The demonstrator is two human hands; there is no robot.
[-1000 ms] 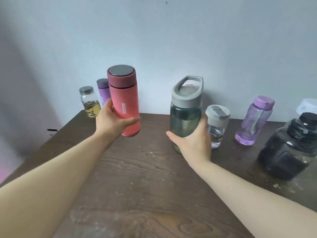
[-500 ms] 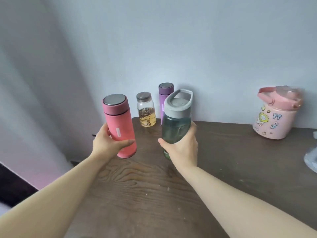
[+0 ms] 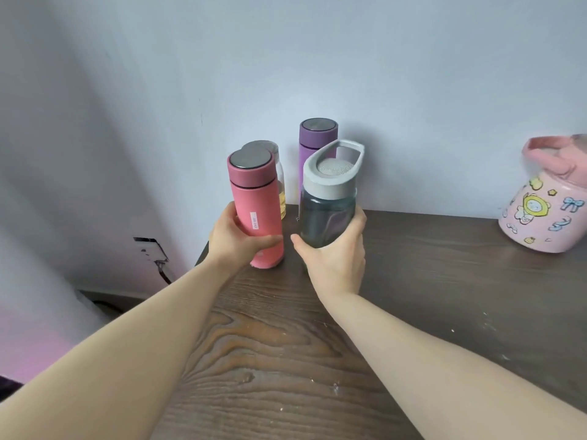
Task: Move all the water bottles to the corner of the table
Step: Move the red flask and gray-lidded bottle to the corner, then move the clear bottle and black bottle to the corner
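Observation:
My left hand (image 3: 233, 241) grips a pink flask (image 3: 255, 206) with a metal-topped lid, its base at the table's far left corner. My right hand (image 3: 335, 254) grips a dark green bottle (image 3: 327, 214) with a grey loop-handled lid, right beside the pink one. Behind them against the wall stand a purple flask (image 3: 317, 138) and a clear glass bottle (image 3: 279, 182) holding yellow liquid, mostly hidden by the pink flask. I cannot tell whether the two held bottles rest on the wood.
A pink jug (image 3: 546, 204) with cartoon stickers stands at the right against the wall. The dark wooden table (image 3: 444, 281) ends at its left edge just beside my left hand. A wall socket (image 3: 151, 247) with a cable sits lower left.
Both hands have carried their bottles leftward and forward into the far corner, close to the purple flask and glass bottle. The view has swung left, so the bottles on the right are out of sight.

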